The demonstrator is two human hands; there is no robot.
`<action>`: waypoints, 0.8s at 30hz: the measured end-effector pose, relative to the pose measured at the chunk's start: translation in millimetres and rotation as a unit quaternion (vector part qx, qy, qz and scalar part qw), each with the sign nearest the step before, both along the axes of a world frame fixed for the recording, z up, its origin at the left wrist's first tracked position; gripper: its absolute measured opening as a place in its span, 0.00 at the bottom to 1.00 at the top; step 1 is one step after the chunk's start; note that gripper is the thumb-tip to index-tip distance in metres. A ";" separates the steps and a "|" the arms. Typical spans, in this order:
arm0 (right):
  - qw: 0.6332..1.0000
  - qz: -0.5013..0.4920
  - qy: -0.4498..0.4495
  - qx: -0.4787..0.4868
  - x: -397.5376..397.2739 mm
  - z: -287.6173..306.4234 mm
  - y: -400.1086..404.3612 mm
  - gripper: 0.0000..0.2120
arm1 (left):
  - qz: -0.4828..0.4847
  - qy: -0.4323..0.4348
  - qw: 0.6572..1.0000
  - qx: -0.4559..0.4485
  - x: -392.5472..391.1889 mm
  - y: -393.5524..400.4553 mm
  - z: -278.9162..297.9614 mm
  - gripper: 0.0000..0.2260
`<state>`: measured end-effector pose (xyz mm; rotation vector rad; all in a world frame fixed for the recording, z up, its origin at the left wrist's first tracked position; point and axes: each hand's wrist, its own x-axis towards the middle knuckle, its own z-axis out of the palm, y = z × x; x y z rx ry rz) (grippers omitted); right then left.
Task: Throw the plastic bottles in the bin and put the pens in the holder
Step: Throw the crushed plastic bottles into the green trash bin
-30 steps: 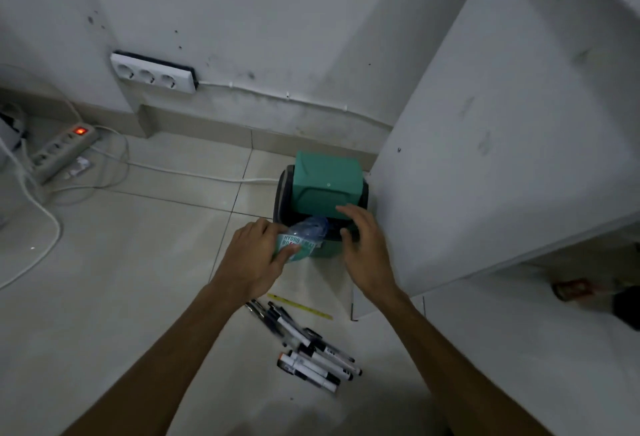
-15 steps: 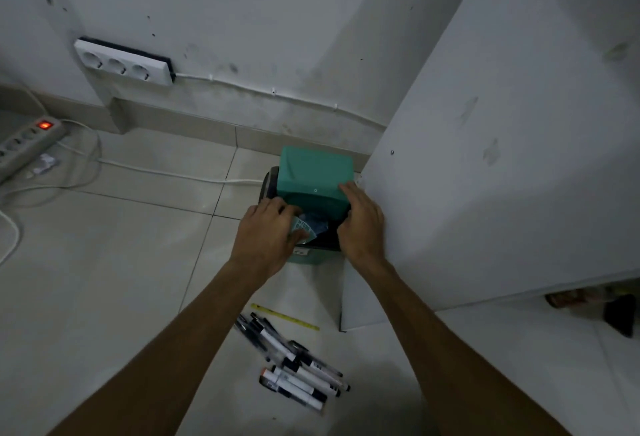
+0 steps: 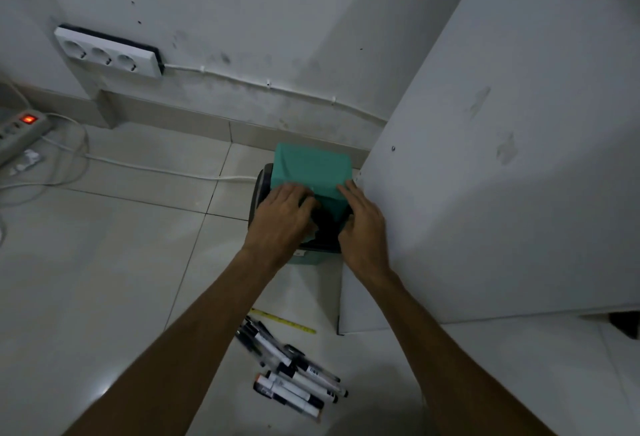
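Two hands meet at the small green bin [image 3: 311, 167] in the head view, which stands on the tiled floor [image 3: 104, 262] against the white cabinet side [image 3: 502, 158], near the wall. Its teal swing lid is tipped up and back, leaving a dark opening between the hands. The left hand [image 3: 282, 217] lies over the left side of the opening, knuckles up, its fingers [image 3: 298, 193] bent down toward the lid's lower edge; whether they hold anything cannot be told, and no bottle can be made out in the dark mouth. The right hand [image 3: 363, 224] rests along the bin's right rim beside the cabinet, fingers fairly straight, the fingertips touching the lid's corner, gripping nothing.

Nearer the camera, between the forearms, a loose heap of pens [image 3: 294, 373] lies on the floor, well apart from the bin. Just beyond them lies a thin yellow strip [image 3: 282, 321].

On the wall at left sits a triple socket [image 3: 107, 54], and a power strip [image 3: 20, 130] with a lit red switch lies on the floor with white cables [image 3: 156, 168].
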<state>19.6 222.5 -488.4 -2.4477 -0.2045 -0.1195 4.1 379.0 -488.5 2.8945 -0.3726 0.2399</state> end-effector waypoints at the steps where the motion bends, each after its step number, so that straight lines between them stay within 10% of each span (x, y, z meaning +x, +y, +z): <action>1: 1.000 -0.002 0.005 0.010 0.3 -0.4 0.4 0.34 | 0.017 -0.005 1.000 0.001 -0.4 -1.1 -0.1 0.23; 8: 0.999 -0.001 0.018 0.035 -2.7 -2.1 1.6 0.36 | 0.129 0.003 0.990 -0.063 -16.0 3.9 -6.8 0.22; 24: 0.999 -0.005 0.017 0.041 -4.3 -2.5 2.5 0.31 | 0.064 0.017 0.990 -0.121 -33.7 22.9 -34.5 0.21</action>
